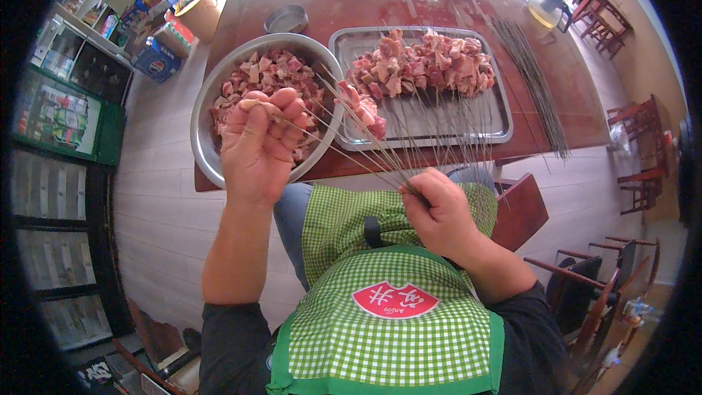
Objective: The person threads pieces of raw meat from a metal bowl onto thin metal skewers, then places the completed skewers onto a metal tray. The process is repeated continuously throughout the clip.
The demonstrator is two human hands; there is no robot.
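Note:
My left hand (252,153) is raised over a steel bowl (202,135), palm up. A small pale piece of meat (257,104) is pinched between its thumb and fingers, close to the tip of a skewer. In front of my apron, my right hand (442,212) is closed around the lower ends of several thin metal skewers (373,164), which fan out to the upper left. Chunks of meat (362,110) sit at the tray's left edge, where those skewers cross. Raw diced meat (270,73) fills much of the bowl.
A metal tray (503,128) holds a heap of skewered meat (431,66), its skewers pointing toward me. Bare skewers (530,77) lie bundled on the wooden table (578,95) at right. A round dish (286,19) stands behind the bowl; a glass jug (547,9) is far right.

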